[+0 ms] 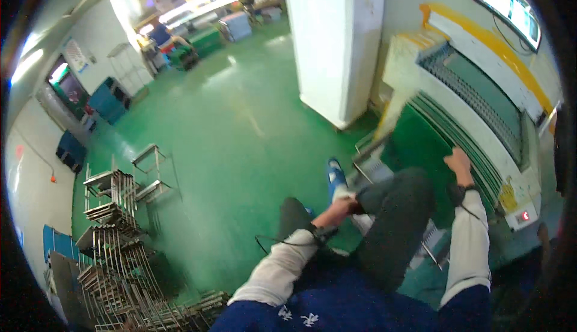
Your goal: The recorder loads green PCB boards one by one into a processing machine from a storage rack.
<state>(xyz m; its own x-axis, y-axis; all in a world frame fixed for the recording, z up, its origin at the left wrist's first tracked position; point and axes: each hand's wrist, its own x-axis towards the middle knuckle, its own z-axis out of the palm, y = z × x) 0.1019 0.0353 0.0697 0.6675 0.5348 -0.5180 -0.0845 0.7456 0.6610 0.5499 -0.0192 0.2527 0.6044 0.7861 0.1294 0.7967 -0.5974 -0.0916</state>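
My left hand (336,212) reaches across my lap to the lower end of a dark trouser leg (393,224), and its fingers look closed on the cloth, partly hidden by it. Just beyond are a white sock and a blue-and-white shoe (334,173). Farther right, my right hand (460,162) is curled closed over the green slats (460,134) at the front of a white machine. I cannot make out what, if anything, lies inside those fingers. Both wrists carry dark bands with cables.
The machine (529,176) has a yellow-edged top. A white pillar (330,43) stands ahead. Stacked metal-legged stools (120,242) fill the left, with one frame (153,173) apart from the pile. Two people sit at far lit benches (210,7). A screen (509,4) hangs upper right.
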